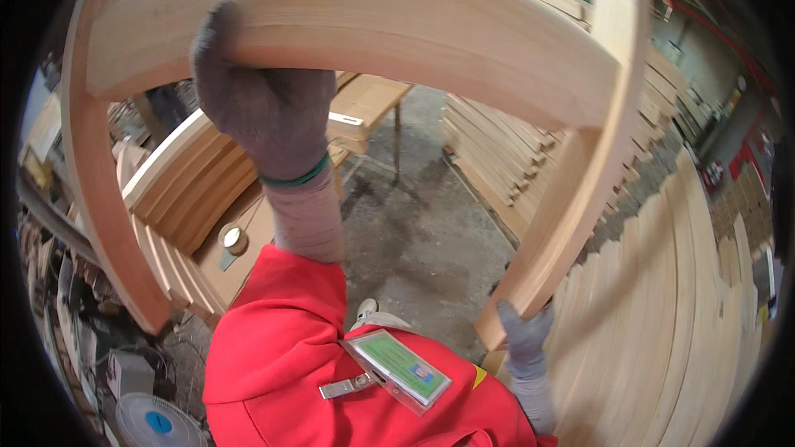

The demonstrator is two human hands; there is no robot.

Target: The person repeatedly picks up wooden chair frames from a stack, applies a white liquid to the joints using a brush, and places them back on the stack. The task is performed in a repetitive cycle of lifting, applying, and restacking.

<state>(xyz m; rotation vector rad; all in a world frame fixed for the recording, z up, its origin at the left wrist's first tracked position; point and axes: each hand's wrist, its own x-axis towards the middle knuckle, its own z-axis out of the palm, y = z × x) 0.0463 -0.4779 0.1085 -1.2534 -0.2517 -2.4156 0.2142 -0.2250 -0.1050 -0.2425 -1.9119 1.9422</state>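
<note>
A pale wooden frame with a broad curved crosspiece (431,25) between two long side posts is held up in front of me. My left hand (265,99), in a grey glove, is closed on the lower edge of the crosspiece, its thumb against the near face. The left post (116,182) hangs free. At the lower end of the right post (546,232), my gloved right hand (527,341) grips the wood, the thumb on the near side; some of its fingers are hidden.
Curved wooden pieces (190,186) stand at left beside a tape roll (235,240). A wooden table (373,99) is ahead. Stacked boards (497,153) and a long row of planks (654,306) line the right. A fan (157,422) is at lower left.
</note>
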